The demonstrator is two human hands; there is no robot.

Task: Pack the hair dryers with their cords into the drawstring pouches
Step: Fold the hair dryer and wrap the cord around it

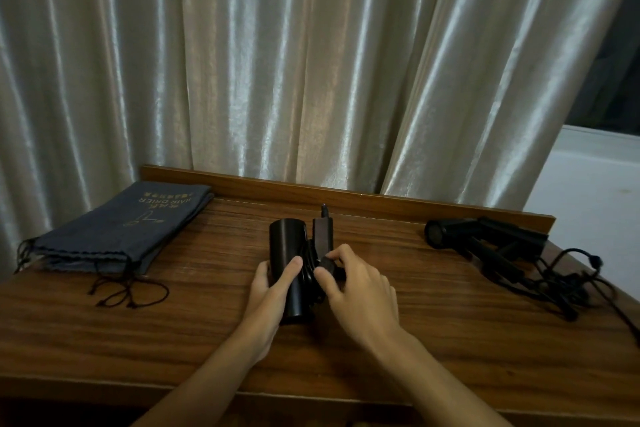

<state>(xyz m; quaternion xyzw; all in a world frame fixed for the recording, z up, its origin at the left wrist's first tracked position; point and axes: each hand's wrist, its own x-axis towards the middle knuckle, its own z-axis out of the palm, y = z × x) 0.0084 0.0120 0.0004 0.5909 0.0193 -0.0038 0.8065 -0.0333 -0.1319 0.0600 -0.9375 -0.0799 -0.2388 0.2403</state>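
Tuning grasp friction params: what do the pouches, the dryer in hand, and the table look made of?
Pouches: dark blue-grey woven cloth, matte, with soft folds and thin cord drawstrings.
Dryer: black, probably hard plastic, a smooth barrel with a faint sheen.
Table: brown wood or wood-look veneer, with visible grain and a low gloss; which one is unclear.

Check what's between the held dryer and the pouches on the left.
Head view: only bare table and the pouches' loose drawstrings lie between them and the held dryer. Nothing else.
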